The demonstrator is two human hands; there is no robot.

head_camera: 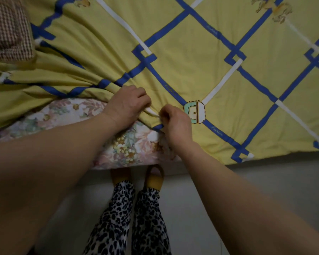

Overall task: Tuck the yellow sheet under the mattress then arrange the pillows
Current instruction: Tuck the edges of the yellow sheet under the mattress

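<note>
The yellow sheet (210,74), crossed by blue and white bands, covers the bed top. Near the bed's front edge it is bunched into folds and pulled up, baring the floral mattress (63,116) side below. My left hand (127,102) grips a bunch of the sheet's edge with curled fingers. My right hand (175,120) pinches the sheet's edge just beside it, at the mattress corner line. A brown checked pillow (7,28) lies at the far left on the sheet, cut off by the frame.
I stand close against the bed's side on a grey floor (247,181). My legs in spotted trousers and yellow slippers (153,177) are right below the mattress. To the right the sheet hangs over the edge.
</note>
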